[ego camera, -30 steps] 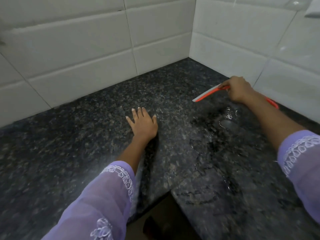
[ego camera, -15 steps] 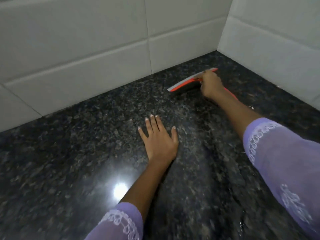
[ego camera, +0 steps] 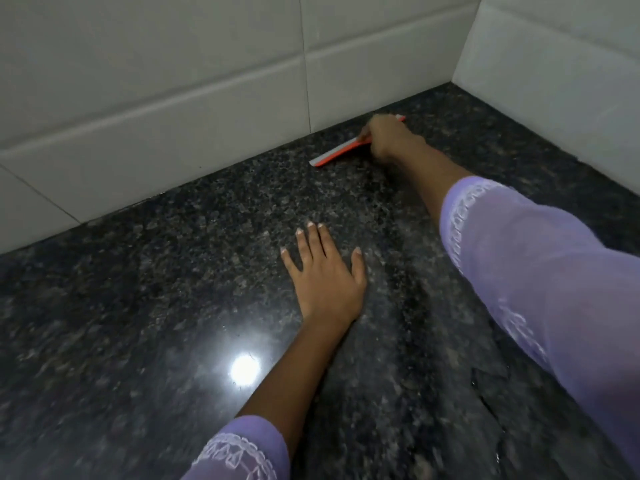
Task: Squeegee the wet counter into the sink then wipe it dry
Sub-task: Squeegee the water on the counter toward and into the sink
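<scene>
A dark speckled granite counter point(ego camera: 173, 271) fills the view. My right hand point(ego camera: 391, 140) grips an orange squeegee point(ego camera: 337, 154) with a pale blade, pressed on the counter close to the back wall. The blade sticks out to the left of my fist, and its handle is hidden under my hand and arm. My left hand point(ego camera: 325, 271) lies flat on the counter, fingers spread, nearer to me. Wet streaks and a water edge point(ego camera: 485, 400) show on the counter at the lower right. No sink is in view.
White tiled walls point(ego camera: 207, 81) stand behind the counter and meet a second tiled wall point(ego camera: 554, 81) in a corner at the upper right. A lamp's glare point(ego camera: 244, 368) shines on the counter near my left forearm.
My right hand has carried the squeegee from the right-hand wall leftward and back, to the foot of the back wall. My left hand has stayed flat on the counter. The camera has moved closer.
</scene>
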